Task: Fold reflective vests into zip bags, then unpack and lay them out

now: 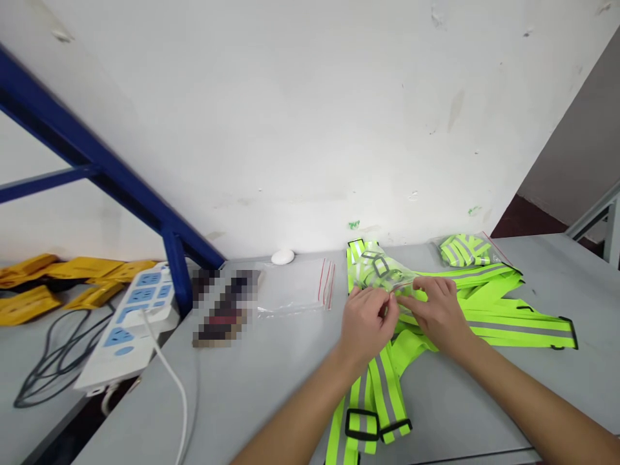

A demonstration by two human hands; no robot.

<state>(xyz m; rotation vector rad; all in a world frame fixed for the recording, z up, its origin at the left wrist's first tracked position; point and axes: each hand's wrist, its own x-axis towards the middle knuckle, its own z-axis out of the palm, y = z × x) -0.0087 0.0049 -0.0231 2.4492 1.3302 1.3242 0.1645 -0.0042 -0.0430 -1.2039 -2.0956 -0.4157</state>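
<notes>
Both hands meet at the edge of a transparent zip bag (382, 276), through which neon-yellow webbing and a black buckle show. My left hand (369, 320) pinches the bag's edge between thumb and fingers. Close beside it, my right hand (440, 315) also has its fingertips closed on that edge. Under and around them lie neon-yellow straps with grey reflective stripes (520, 328), some reaching right and some toward the front, with a black buckle (362, 424) on one. A filled bag of folded strap (465, 250) rests behind them by the wall.
Flat transparent bags with red seal lines (293, 287) lie left of the hands, near a white round object (282, 257) and a pixelated patch. Further left are a white power strip (130, 329), cables, yellow packets (87, 267) and a blue metal frame (126, 194). A wall stands behind.
</notes>
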